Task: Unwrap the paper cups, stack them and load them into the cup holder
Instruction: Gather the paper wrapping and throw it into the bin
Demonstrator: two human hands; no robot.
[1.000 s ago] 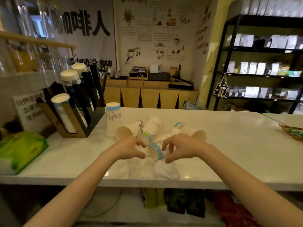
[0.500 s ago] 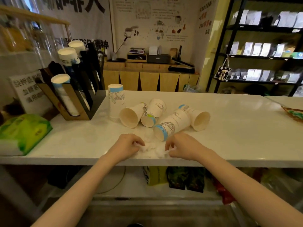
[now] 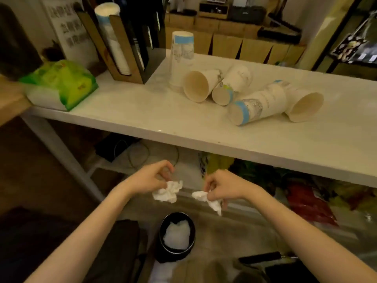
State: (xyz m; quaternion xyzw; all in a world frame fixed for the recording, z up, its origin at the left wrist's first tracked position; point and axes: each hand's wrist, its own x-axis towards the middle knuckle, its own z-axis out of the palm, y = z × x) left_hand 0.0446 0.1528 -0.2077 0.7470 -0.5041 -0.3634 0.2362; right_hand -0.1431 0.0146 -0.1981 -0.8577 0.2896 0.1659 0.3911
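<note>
Both hands are now hanging below the desk [image 3: 183,127], the left hand [image 3: 150,177] and right hand [image 3: 223,185] each pinching crumpled wrapper [image 3: 167,192] above a bin [image 3: 177,233]. Paper cups [image 3: 259,105] are lying tipped on the desk beside the cup holder [image 3: 122,43].

A single head-worn wide-angle view looks steeply down from in front of the surface [image 3: 142,111]. Its near edge crosses mid-frame. The floor below fills the bottom half, close under the camera.

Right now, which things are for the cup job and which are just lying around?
For the job: paper cups, cup holder, crumpled wrap in left hand and right hand, bin.
Lying about: green tissue pack, sign.
</note>
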